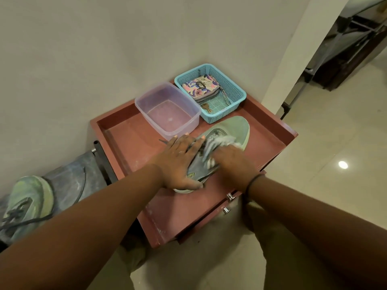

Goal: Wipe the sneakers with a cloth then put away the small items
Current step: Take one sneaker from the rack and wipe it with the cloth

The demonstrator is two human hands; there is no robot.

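A pale green sneaker (234, 127) lies on the red table top (129, 135), toe pointing away from me. My left hand (178, 162) lies flat over its heel and laces, fingers straight, holding it down. My right hand (230, 160) presses a whitish cloth (217, 143) onto the sneaker's tongue area, fingers curled into the cloth. The second green sneaker (27, 201) sits on a grey surface at the far left. A blue mesh basket (234, 88) at the back holds a patterned pouch (199, 86) and a key (207, 107).
A clear plastic tub (144, 103) stands behind the sneaker, beside the basket. The table has a raised rim and a front drawer with metal knobs (228, 203). Walls close in on the left and back; tiled floor (335, 143) lies to the right.
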